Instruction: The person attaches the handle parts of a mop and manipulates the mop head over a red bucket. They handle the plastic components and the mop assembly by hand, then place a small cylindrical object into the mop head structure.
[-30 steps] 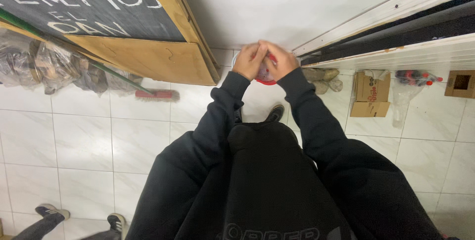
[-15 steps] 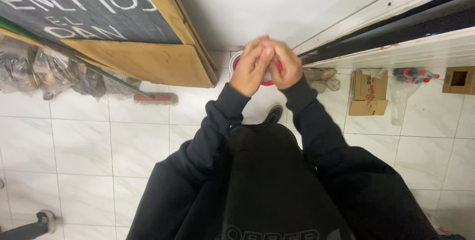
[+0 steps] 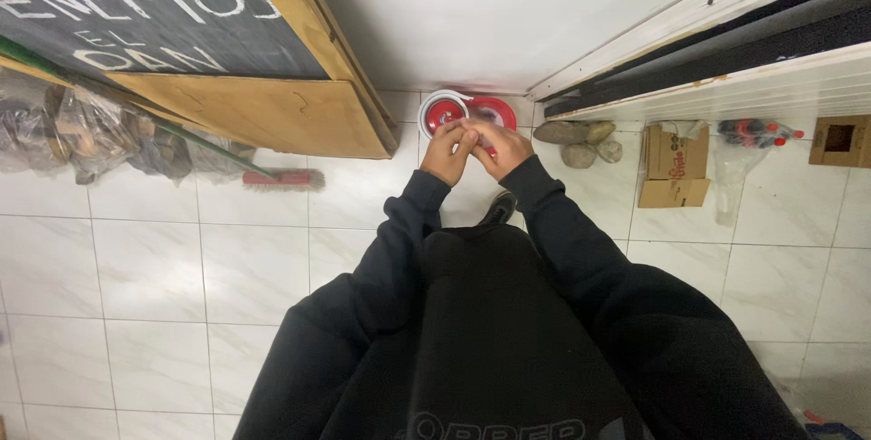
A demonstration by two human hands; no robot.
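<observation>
Both hands meet in front of the body: the left hand and right hand press their curled fingers together, and I cannot tell if they grip anything. Just beyond them, by the wall edge of the tiled floor, stands a red-and-white bucket, about equally near both hands

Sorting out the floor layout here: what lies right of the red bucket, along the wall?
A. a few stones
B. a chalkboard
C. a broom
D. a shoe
A: a few stones lie on the tiles just right of the red bucket, before the cardboard box.
</observation>
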